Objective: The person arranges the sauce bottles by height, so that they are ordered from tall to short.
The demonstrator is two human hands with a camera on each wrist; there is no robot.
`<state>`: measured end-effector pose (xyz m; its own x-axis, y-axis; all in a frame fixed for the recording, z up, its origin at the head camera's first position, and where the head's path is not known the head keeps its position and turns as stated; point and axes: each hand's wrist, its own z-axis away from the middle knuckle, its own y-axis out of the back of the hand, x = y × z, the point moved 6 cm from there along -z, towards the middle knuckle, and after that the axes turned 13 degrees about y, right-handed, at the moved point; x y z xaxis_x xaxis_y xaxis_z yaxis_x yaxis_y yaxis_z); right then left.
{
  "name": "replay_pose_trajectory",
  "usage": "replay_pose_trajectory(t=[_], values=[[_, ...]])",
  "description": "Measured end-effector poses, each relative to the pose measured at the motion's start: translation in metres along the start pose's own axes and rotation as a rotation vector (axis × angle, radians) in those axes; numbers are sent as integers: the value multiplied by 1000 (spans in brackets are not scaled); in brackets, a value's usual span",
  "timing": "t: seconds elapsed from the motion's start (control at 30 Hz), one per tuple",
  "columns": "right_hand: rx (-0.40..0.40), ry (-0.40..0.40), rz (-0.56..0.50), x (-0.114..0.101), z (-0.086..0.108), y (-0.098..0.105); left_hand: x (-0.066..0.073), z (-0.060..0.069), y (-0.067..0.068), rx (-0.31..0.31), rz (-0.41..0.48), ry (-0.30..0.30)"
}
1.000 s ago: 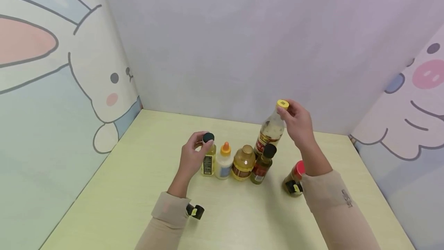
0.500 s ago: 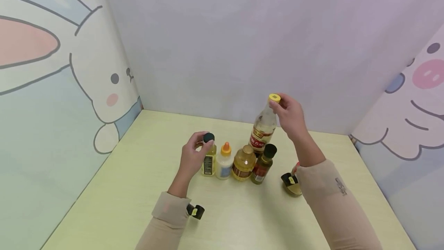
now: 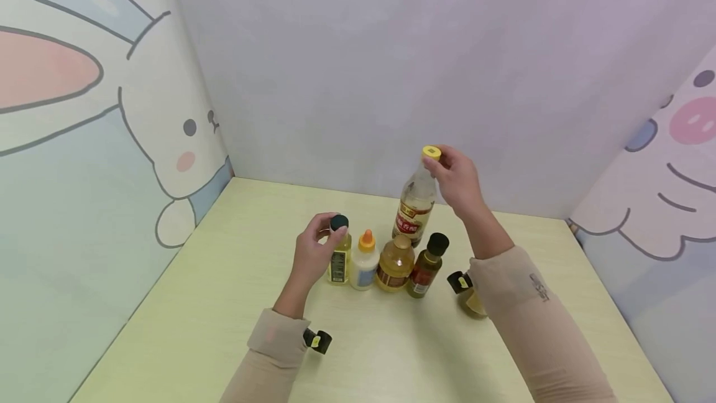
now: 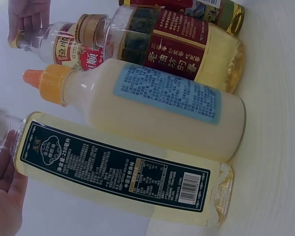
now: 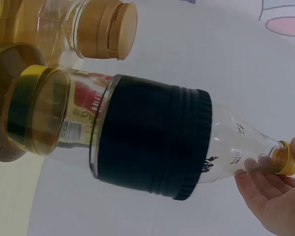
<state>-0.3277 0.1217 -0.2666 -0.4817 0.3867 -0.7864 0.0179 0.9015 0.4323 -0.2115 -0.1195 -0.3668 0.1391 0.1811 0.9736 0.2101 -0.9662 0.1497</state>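
Observation:
My left hand (image 3: 312,255) grips the neck of a clear oil bottle (image 4: 120,169) with a dark cap and dark label. My right hand (image 3: 460,184) pinches the yellow cap of a tall glass bottle (image 3: 415,207) with a red and yellow label. That bottle leans slightly, behind the row; its base is hidden. In the row, rightward from the oil bottle, stand a white squeeze bottle (image 3: 365,271) with an orange nozzle, a golden oil bottle (image 3: 396,266) with a gold cap, and a black-capped bottle (image 3: 427,269) with a red label.
A jar (image 3: 475,305) stands right of the row, partly hidden by my right sleeve. All this is on a pale yellow table (image 3: 184,328). A pale back wall (image 3: 358,79) rises behind, with cartoon-printed panels at both sides.
My right hand has moved leftward and a little away with the tall bottle, which now stands behind the golden bottle. My right sleeve now covers the jar's red lid. The left hand keeps its hold.

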Motion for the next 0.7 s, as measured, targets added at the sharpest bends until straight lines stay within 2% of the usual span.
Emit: replay_pose_trajectory(t=[0.23,0.57,0.7], values=[[-13,-5,6,-2,-8,-9,-2,-1,0,0,4,2],[-28,-12,-1,-10,-18,-23,3,0,1,9,-13,12],[-29,-16,-6,-10,-22,-29,-17,-8,0,20,1,26]])
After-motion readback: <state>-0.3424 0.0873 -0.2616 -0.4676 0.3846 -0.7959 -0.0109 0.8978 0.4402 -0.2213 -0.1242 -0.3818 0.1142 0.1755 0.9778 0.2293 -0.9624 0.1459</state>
